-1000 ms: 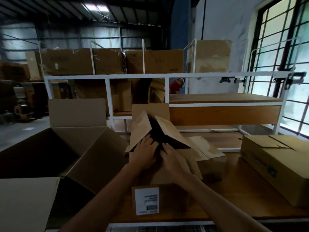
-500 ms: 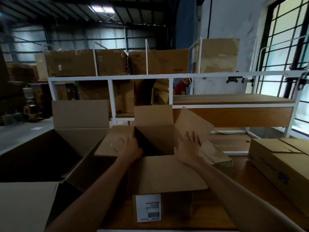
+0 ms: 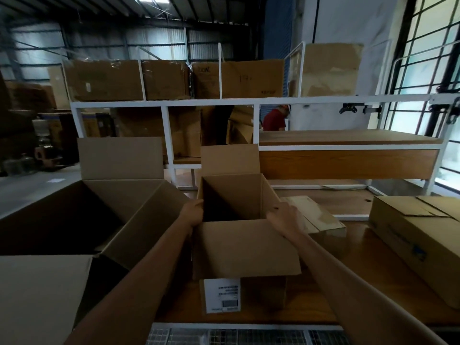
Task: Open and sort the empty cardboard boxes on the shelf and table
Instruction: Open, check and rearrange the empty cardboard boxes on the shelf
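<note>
The left grip clasps the left rim of the box, thumb at the inner edge and fingers hidden outside the wall, so it holds cardboard. The right grip lies over the right rim with fingers bent down over the side flap, and I cannot tell whether it clasps or only presses. The box stands open on the counter, mid-scene, with its far flap upright and its near flap folded out toward the person. The step, as I judge it, is to spread the side flaps fully and then move the box to its place. Doing that well likely means pushing both sides down evenly so the walls keep square. It also means taking hold low on the walls, not the flaps, before lifting, since thin flaps bend. Both forearms reach forward from the near edge, one to each side, wrists about level with the rim. A big box stands open just left, and a small box lies shut just right of the right grip.
</note>
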